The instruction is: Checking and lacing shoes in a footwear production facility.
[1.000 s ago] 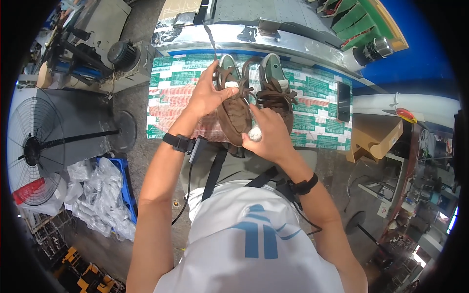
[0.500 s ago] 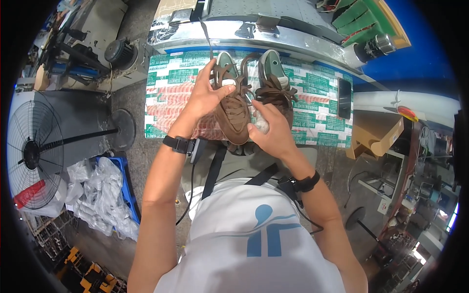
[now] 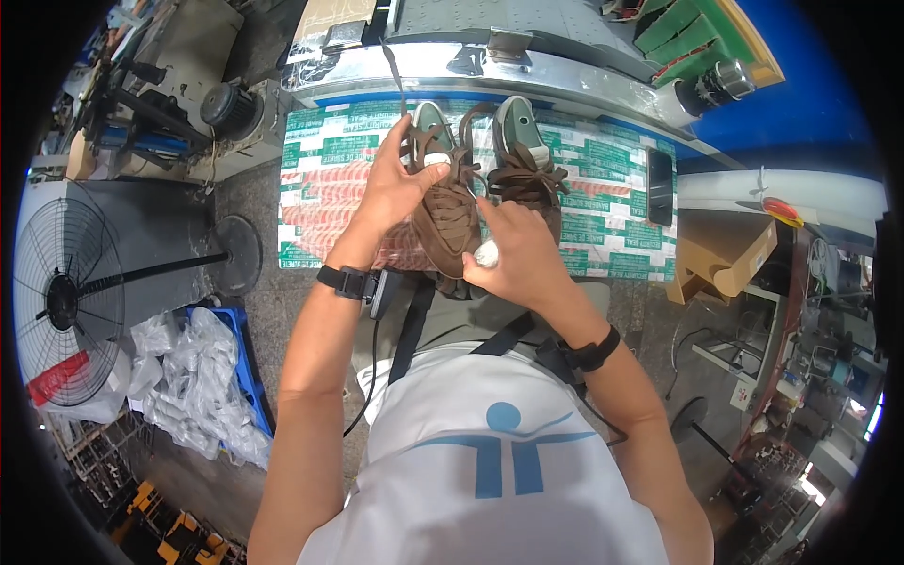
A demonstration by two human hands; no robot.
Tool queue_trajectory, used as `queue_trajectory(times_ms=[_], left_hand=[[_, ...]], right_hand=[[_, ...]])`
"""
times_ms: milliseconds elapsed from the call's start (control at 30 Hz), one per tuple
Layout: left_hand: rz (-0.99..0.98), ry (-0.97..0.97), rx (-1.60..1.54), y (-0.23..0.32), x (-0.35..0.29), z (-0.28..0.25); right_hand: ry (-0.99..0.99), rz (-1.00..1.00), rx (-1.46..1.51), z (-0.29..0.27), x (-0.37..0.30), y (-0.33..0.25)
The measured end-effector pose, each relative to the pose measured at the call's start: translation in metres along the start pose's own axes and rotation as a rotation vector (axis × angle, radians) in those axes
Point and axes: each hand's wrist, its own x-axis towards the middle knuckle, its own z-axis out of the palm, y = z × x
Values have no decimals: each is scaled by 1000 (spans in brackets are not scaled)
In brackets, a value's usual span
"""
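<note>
Two brown lace-up shoes with green insoles lie side by side, toes toward me. My left hand [image 3: 391, 196] is closed on the left shoe [image 3: 449, 224], with the thumb on its tongue and the fingers along its outer side. A slim metal-tipped tool with a whitish rounded handle [image 3: 486, 254] is gripped in my right hand [image 3: 524, 252]. Its thin tip points at the side of the left shoe's laces; the fingers partly hide it, and I cannot tell whether it touches. The right shoe [image 3: 529, 188], laces tied in a bow, is partly behind my right hand.
Green-and-white printed tape covers the work table [image 3: 315, 212]. A black phone [image 3: 661, 186] lies at its right end. Beyond runs a metal machine edge [image 3: 556, 73]. An open cardboard box [image 3: 725, 254] stands to the right, a floor fan [image 3: 64, 299] and plastic bags [image 3: 198, 377] to the left.
My right hand has shifted slightly toward me and turned, so less of the tool's whitish handle shows. My left hand stays on the left shoe.
</note>
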Motion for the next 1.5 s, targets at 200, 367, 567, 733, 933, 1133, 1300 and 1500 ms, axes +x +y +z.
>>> queue_trajectory(times_ms=[200,367,567,733,933,1133,1300,1500], left_hand=[[11,24,14,6,-4,0],[20,43,76,6,-1,4],[-21,-31,-9,-8,9,-10],[-43,-43,-7,-9,7,-8],[-67,-18,-5,-7,4,-6],[-33,-25,-4,-5,10,-6],[-69,-47,-82,-4,7,-13],[-72,-19,-224,2,-16,24]], right_hand=[[-24,-52,-84,-12,-4,-5],[-123,66,-34,-31,-29,-34],[103,-76,55,-1,-7,-24],[-20,-66,92,20,8,-23],[-36,-50,70,21,9,-22],[-24,87,280,25,17,-28],[-90,68,331,29,7,-50],[156,224,573,-5,-42,-10]])
